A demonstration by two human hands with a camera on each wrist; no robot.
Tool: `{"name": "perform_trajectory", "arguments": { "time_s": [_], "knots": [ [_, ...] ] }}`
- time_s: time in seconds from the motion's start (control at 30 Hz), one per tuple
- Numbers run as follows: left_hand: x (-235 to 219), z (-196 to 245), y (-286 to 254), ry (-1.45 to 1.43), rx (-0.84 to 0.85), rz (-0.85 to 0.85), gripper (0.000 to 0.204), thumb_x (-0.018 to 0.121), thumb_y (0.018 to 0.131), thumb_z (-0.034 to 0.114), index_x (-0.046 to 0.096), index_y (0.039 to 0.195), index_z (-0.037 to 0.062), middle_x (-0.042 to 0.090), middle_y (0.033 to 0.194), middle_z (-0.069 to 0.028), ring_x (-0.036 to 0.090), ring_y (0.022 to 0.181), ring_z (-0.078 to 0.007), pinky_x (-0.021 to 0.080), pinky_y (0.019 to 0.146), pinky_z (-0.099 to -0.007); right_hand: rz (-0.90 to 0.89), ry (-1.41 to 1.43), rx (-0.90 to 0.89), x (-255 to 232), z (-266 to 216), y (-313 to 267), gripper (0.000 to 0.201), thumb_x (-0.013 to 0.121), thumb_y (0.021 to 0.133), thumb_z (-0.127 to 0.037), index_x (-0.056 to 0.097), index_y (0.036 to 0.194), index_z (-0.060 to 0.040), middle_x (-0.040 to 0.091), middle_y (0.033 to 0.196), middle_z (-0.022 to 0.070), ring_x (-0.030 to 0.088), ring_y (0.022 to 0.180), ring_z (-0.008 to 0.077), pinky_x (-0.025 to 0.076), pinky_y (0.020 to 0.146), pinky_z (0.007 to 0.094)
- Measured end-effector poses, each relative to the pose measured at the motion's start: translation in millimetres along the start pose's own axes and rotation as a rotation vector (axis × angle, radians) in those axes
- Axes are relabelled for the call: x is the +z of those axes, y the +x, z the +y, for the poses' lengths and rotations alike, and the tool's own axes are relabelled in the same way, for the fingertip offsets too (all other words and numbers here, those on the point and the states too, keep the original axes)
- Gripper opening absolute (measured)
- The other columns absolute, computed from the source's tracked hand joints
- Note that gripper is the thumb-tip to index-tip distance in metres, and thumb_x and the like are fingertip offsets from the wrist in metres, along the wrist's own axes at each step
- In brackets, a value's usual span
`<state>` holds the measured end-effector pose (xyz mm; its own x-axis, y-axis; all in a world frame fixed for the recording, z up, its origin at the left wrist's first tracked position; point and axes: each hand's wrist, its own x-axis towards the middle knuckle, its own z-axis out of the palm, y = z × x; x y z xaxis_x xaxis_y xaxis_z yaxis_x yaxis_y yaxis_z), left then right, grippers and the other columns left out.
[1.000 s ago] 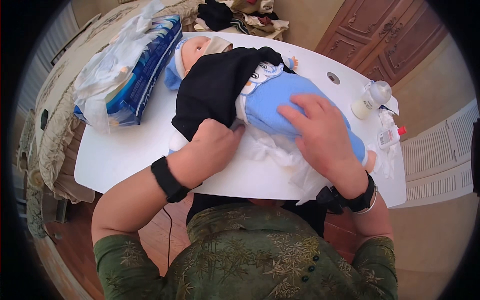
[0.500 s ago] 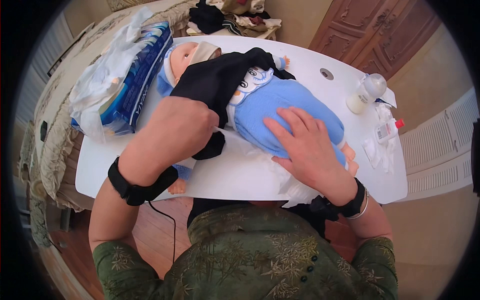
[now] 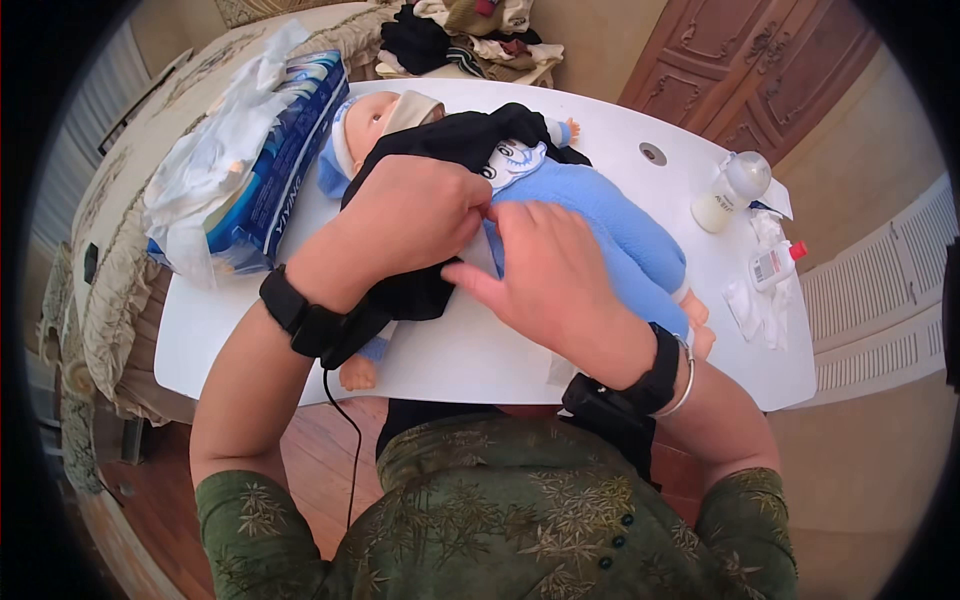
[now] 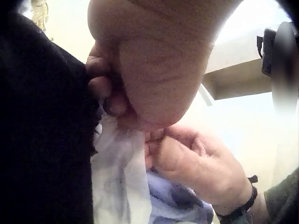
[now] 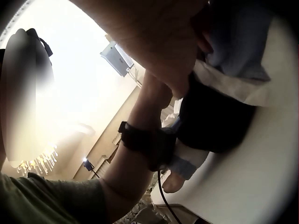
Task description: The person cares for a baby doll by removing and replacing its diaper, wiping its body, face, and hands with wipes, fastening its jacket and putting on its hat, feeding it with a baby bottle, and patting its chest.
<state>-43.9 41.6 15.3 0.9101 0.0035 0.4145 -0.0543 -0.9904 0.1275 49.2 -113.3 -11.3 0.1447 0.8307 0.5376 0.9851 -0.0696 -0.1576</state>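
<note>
Your left hand [image 3: 415,215] pinched white cloth [image 4: 119,170] beside the black cloth [image 3: 450,142]; your right hand [image 3: 560,280] met it, its grip not determinable. One doll [image 3: 610,205] lay face up at the table's [image 3: 205,335] middle, one arm near the front edge. Tabletop showed between its legs and the right side's one feeding bottle [image 3: 728,195] and one red-capped bottle [image 3: 772,267]. One blue pack [image 3: 300,168] occupied the left.

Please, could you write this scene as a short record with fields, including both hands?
surface: white table
doll: face up, dressed in blue
black cloth: over the doll's upper body
left hand: fingers curled, holding thin white material
right hand: beside the left; grip unclear
also there: blue package, feeding bottle, red-capped bottle
</note>
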Motion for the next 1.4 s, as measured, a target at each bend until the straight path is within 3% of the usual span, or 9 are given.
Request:
{"name": "perform_trajectory", "arguments": {
  "time_s": [0.27, 0.37, 0.6, 0.7, 0.77, 0.9, 1.07, 1.3, 1.4],
  "knots": [
    [2, -13, -10, 0.001, 0.047, 0.023, 0.012, 0.061, 0.07, 0.013, 0.063, 0.08, 0.007, 0.06, 0.078, -0.0102, 0.059, 0.079, -0.0304, 0.046, 0.072, -0.0397, -0.135, 0.209, 0.41, 1, 8, 20, 0.02, 0.055, 0.08, -0.022, 0.066, 0.081, -0.0047, 0.066, 0.078, 0.0185, 0.063, 0.075, 0.0374, 0.05, 0.068, 0.0468],
    [-8, -18, -24, 0.198, -0.013, 0.01, 0.015, 0.064, 0.065, 0.015, 0.061, 0.078, 0.0082, 0.055, 0.079, -0.009, 0.055, 0.082, -0.0288, 0.043, 0.076, -0.0379, -0.176, 0.254, 0.414, 2, 17, 22, 0.022, 0.055, 0.081, -0.02, 0.065, 0.085, -0.001, 0.066, 0.076, 0.0172, 0.064, 0.071, 0.0326, 0.05, 0.066, 0.0387],
    [-29, -31, -40, 0.39, -0.021, -0.06, 0.016, 0.063, 0.057, 0.012, 0.057, 0.071, 0.0056, 0.052, 0.081, -0.0088, 0.052, 0.083, -0.0263, 0.039, 0.081, -0.0354, -0.232, 0.322, 0.402, 1, 22, 22, 0.022, 0.054, 0.083, -0.02, 0.065, 0.085, -0.0004, 0.065, 0.073, 0.016, 0.062, 0.067, 0.0285, 0.048, 0.065, 0.0358],
    [-25, -20, -44, 0.419, 0.101, 0.038, 0.02, 0.059, 0.056, 0.009, 0.06, 0.075, 0.0031, 0.054, 0.097, -0.0114, 0.052, 0.098, -0.0276, 0.038, 0.09, -0.0371, -0.24, 0.386, 0.435, 1, 24, 23, 0.023, 0.055, 0.083, -0.02, 0.066, 0.084, 0.0001, 0.064, 0.071, 0.0143, 0.061, 0.064, 0.0242, 0.048, 0.063, 0.034],
    [-19, 5, -44, 0.261, 0.163, 0.024, 0.029, 0.06, 0.056, 0.01, 0.063, 0.083, 0.0019, 0.053, 0.111, -0.0138, 0.05, 0.109, -0.0287, 0.034, 0.099, -0.0389, -0.238, 0.429, 0.47, 3, 25, 24, 0.025, 0.054, 0.078, -0.024, 0.069, 0.08, -0.0042, 0.066, 0.077, 0.0184, 0.063, 0.074, 0.0364, 0.05, 0.068, 0.0421],
    [9, 16, -49, 0.189, 0.122, -0.036, 0.026, 0.067, 0.067, 0.023, 0.062, 0.085, 0.005, 0.055, 0.101, -0.0113, 0.051, 0.103, -0.0285, 0.035, 0.093, -0.0398, -0.233, 0.439, 0.486, 4, 26, 25, 0.025, 0.055, 0.077, -0.025, 0.069, 0.08, -0.0043, 0.066, 0.076, 0.018, 0.064, 0.073, 0.0356, 0.05, 0.068, 0.0416],
    [22, 6, -43, 0.219, -0.165, 0.101, 0.023, 0.069, 0.072, 0.026, 0.06, 0.08, 0.0072, 0.052, 0.086, -0.0076, 0.05, 0.091, -0.0264, 0.036, 0.086, -0.0382, -0.239, 0.446, 0.483, 4, 26, 25, 0.025, 0.054, 0.078, -0.024, 0.069, 0.079, -0.0039, 0.065, 0.074, 0.0186, 0.063, 0.071, 0.0359, 0.05, 0.067, 0.0416],
    [29, 15, -39, 0.218, -0.067, 0.364, 0.017, 0.064, 0.075, 0.026, 0.061, 0.071, 0.0095, 0.055, 0.072, -0.0051, 0.054, 0.075, -0.0243, 0.039, 0.077, -0.0375, -0.228, 0.495, 0.488, 4, 26, 25, 0.025, 0.054, 0.078, -0.024, 0.068, 0.079, -0.0038, 0.064, 0.073, 0.0182, 0.062, 0.069, 0.0354, 0.049, 0.065, 0.041],
    [32, 6, -33, 0.274, -0.136, 0.245, 0.016, 0.062, 0.076, 0.024, 0.062, 0.071, 0.0098, 0.055, 0.069, -0.0036, 0.054, 0.074, -0.0242, 0.039, 0.078, -0.0375, -0.225, 0.517, 0.47, 5, 27, 22, 0.024, 0.055, 0.08, -0.023, 0.068, 0.08, -0.0031, 0.064, 0.072, 0.0178, 0.062, 0.067, 0.0351, 0.049, 0.064, 0.0403]
  ]
}}
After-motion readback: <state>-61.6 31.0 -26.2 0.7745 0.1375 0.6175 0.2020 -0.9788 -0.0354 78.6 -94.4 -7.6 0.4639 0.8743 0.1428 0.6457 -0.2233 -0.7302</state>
